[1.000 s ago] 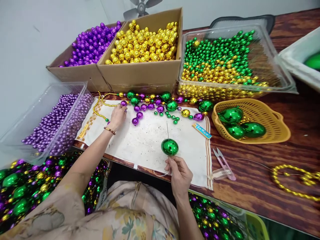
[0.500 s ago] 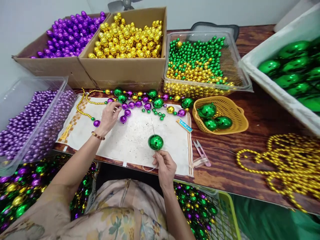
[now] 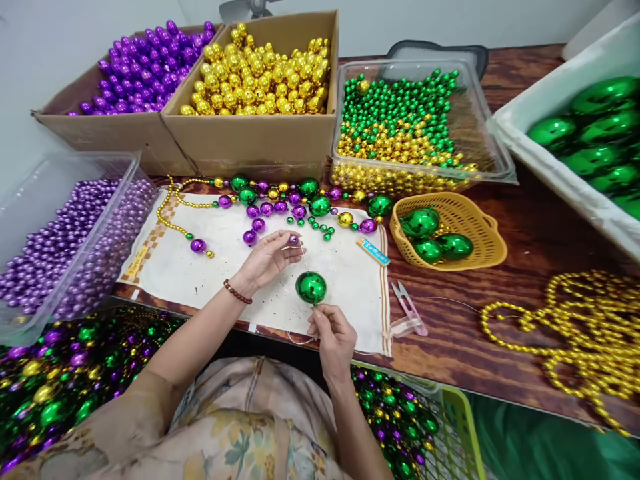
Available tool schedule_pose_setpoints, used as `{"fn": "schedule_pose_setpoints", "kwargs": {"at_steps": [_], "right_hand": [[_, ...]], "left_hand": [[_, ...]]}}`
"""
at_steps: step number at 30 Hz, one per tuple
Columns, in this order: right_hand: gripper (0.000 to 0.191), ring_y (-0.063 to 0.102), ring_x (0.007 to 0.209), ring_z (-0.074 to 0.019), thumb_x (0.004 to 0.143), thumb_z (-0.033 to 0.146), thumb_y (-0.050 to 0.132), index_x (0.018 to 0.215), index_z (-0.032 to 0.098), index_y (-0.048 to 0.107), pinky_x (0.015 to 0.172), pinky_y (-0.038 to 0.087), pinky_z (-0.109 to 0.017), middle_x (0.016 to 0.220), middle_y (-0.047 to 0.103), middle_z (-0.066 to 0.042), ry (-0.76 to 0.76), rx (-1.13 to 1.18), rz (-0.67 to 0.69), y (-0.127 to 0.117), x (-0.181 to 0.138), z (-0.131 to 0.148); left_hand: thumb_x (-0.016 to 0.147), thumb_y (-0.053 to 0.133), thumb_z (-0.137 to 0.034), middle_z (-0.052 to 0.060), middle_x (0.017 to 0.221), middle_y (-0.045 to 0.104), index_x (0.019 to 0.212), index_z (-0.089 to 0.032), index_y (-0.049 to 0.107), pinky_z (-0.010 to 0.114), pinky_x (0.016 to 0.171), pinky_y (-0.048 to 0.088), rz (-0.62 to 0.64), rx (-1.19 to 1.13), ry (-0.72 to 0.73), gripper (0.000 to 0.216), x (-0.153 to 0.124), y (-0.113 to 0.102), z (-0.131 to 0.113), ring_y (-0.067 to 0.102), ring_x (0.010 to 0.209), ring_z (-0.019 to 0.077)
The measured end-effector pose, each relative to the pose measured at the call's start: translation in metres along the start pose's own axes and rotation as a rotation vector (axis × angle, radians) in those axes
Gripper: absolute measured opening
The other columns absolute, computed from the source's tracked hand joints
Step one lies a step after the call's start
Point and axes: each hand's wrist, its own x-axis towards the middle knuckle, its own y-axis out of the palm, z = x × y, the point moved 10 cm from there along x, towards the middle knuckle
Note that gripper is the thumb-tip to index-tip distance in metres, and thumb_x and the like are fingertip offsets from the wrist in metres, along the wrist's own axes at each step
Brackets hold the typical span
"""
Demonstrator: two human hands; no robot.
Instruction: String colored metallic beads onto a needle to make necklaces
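Left hand: my view has the left hand (image 3: 265, 259) raised over the white cloth mat (image 3: 190, 273), thumb and forefinger pinching a small glossy purple bead (image 3: 293, 239); the other fingers curl loosely.
Right hand: the right hand (image 3: 334, 339) sits at the near edge of the mat, fingertips pressed together right under a large shiny green ball (image 3: 311, 287). As best I can judge, they are pinching the lower end of a thin metal needle (image 3: 303, 259).
Where the bead is: at the needle's upper tip, above and just left of the ball. I cannot tell whether the tip is in its hole.
Ball: it sits on the needle just above the right fingertips, clear of the mat.
Handling, bead: I judge it light, hard and slick. It is round enough to squirt out of a loose pinch and roll away on the cloth.
Handling, ball: likely hollow and light, with a mirror coat that scratches easily.
Where to hold: I would take the bead across its sides, leaving the hole free, and the needle low on its shaft.
Nearby: a loose row of mixed purple, green and gold beads (image 3: 280, 200) lies along the mat's far edge. Pink thread snips (image 3: 409, 310) rest just right of the mat, and a yellow plastic basket (image 3: 483, 230) holds more green balls.
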Motion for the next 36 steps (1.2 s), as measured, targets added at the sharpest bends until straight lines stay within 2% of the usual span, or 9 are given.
{"fn": "schedule_pose_setpoints", "kwargs": {"at_steps": [6,12,21,26,30,32,34,36], "right_hand": [[0.024,0.053,0.045,-0.0099,0.091,0.037,0.064,0.077,0.018,0.064,0.045,0.041,-0.022,0.059,0.059,0.003,0.003,-0.037,0.038,0.0,-0.009,0.006],[0.024,0.052,0.044,-0.0097,0.091,0.038,0.065,0.078,0.018,0.065,0.044,0.04,-0.022,0.059,0.06,0.003,0.009,-0.08,0.058,0.001,-0.011,0.006],[0.027,0.05,0.044,-0.0092,0.09,0.041,0.067,0.077,0.018,0.065,0.043,0.038,-0.022,0.059,0.058,0.003,0.054,-0.07,0.033,0.0,-0.012,0.003],[0.028,0.051,0.047,-0.0104,0.087,0.044,0.07,0.078,0.017,0.066,0.046,0.041,-0.023,0.059,0.059,0.003,0.11,-0.032,0.042,0.018,-0.006,0.004],[0.028,0.052,0.049,-0.0108,0.086,0.044,0.069,0.075,0.018,0.065,0.051,0.044,-0.024,0.06,0.06,0.003,0.088,-0.01,0.029,0.032,-0.002,0.008],[0.03,0.052,0.05,-0.0117,0.087,0.044,0.068,0.072,0.018,0.065,0.052,0.044,-0.025,0.058,0.059,0.003,0.074,-0.042,0.078,0.033,0.0,0.01],[0.028,0.056,0.055,-0.0135,0.086,0.044,0.069,0.075,0.018,0.069,0.056,0.046,-0.026,0.061,0.062,0.001,0.046,-0.096,0.097,0.023,0.004,0.014],[0.026,0.058,0.06,-0.0137,0.084,0.043,0.071,0.088,0.018,0.074,0.06,0.047,-0.026,0.069,0.066,0.0,0.011,-0.125,0.006,0.0,0.012,0.022]], "left_hand": [[0.092,0.067,-0.025,0.005,0.084,0.07,0.095,-0.013,0.072,0.029,0.078,0.056,-0.049,-0.105,-0.055,0.013,-0.007,-0.009,0.0,0.072,0.08,0.0153],[0.09,0.07,-0.024,0.005,0.085,0.069,0.097,-0.014,0.072,0.036,0.085,0.057,-0.006,-0.105,-0.03,0.012,-0.011,-0.007,-0.001,0.071,0.077,0.0151],[0.085,0.076,-0.026,0.003,0.085,0.068,0.1,-0.014,0.072,0.037,0.083,0.057,0.0,-0.068,0.032,0.02,-0.014,-0.008,-0.01,0.072,0.076,0.0162],[0.075,0.083,-0.029,0.002,0.083,0.067,0.096,-0.014,0.072,0.028,0.075,0.053,0.007,0.026,0.038,0.028,-0.02,0.005,0.005,0.069,0.073,0.0129],[0.076,0.08,-0.04,0.004,0.091,0.066,0.09,-0.015,0.069,0.023,0.067,0.049,-0.031,0.006,0.052,0.031,-0.026,0.018,0.025,0.068,0.077,0.0127],[0.077,0.077,-0.045,0.003,0.085,0.065,0.088,-0.016,0.067,0.022,0.061,0.047,-0.068,0.038,0.068,0.033,-0.027,0.021,0.029,0.066,0.072,0.0127],[0.077,0.075,-0.044,0.002,0.074,0.063,0.085,-0.015,0.067,0.022,0.058,0.043,-0.059,0.15,0.091,0.031,-0.027,0.026,0.027,0.061,0.064,0.0108],[0.079,0.071,-0.04,0.001,0.068,0.062,0.081,-0.014,0.068,0.022,0.061,0.043,0.029,0.315,0.11,0.027,-0.027,0.037,0.023,0.057,0.063,0.0103]]}}
